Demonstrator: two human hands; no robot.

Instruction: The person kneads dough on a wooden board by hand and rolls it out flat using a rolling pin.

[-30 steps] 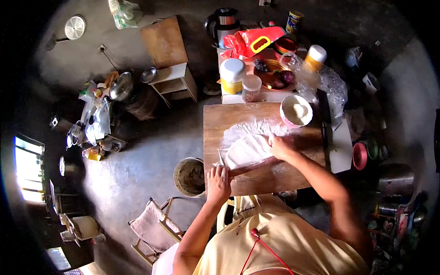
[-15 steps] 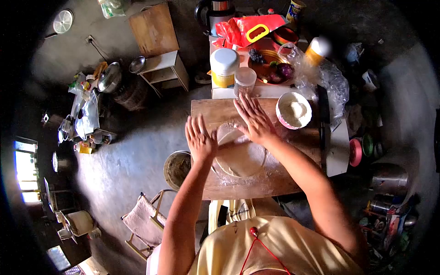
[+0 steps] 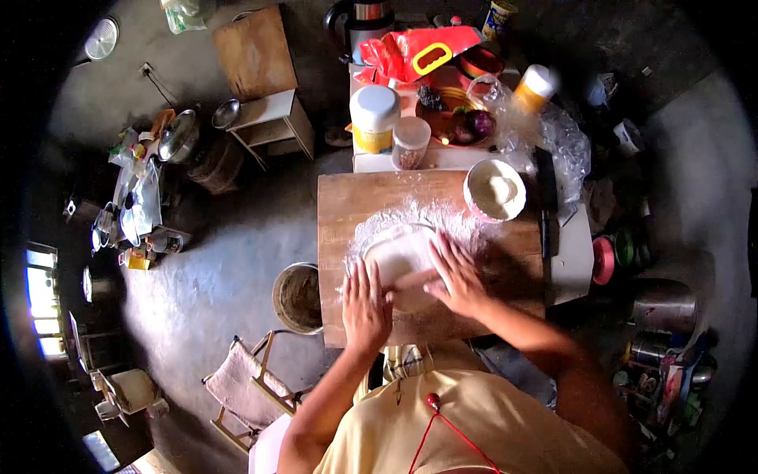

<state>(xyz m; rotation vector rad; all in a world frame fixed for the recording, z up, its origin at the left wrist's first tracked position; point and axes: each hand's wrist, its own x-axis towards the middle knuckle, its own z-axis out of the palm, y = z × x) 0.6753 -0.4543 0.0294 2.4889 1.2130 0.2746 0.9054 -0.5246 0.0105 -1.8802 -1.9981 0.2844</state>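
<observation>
Both hands (image 3: 366,310) (image 3: 458,283) lie flat and outstretched, apart, on a rolling pin (image 3: 415,279) over dough (image 3: 401,253).

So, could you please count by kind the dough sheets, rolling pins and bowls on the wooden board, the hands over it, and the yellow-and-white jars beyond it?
Dough sheet: 1
Rolling pin, partly covered: 1
Bowl: 1
Hands, left hand and right hand: 2
Yellow-and-white jars: 2
Total: 7

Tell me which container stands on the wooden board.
The open pink-and-white bowl, sharing the board with the dough; the lidded jars stand on the table beyond.
</observation>
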